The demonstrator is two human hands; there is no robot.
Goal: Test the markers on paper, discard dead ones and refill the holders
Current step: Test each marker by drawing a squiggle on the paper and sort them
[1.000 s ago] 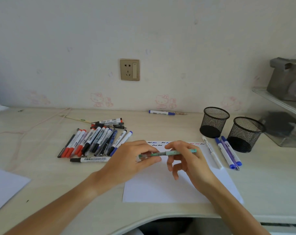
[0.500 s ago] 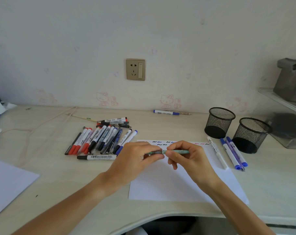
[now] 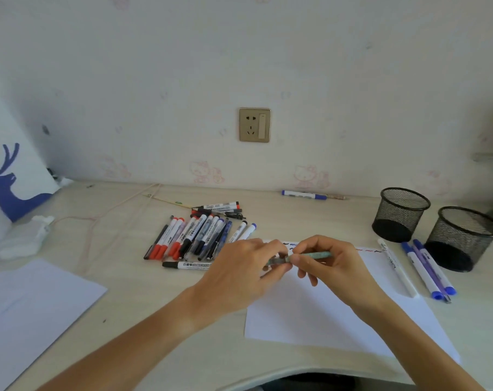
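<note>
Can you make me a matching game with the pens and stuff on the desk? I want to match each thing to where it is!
Things:
1. green pen
2. mesh holders
3. pile of markers
4. lone blue-capped marker

Places:
A. far back, by the wall
B. left of the test paper
C. held between the left hand and the right hand
D. right side of the desk, standing upright

Pairs: 1-C, 2-D, 3-B, 4-A
</note>
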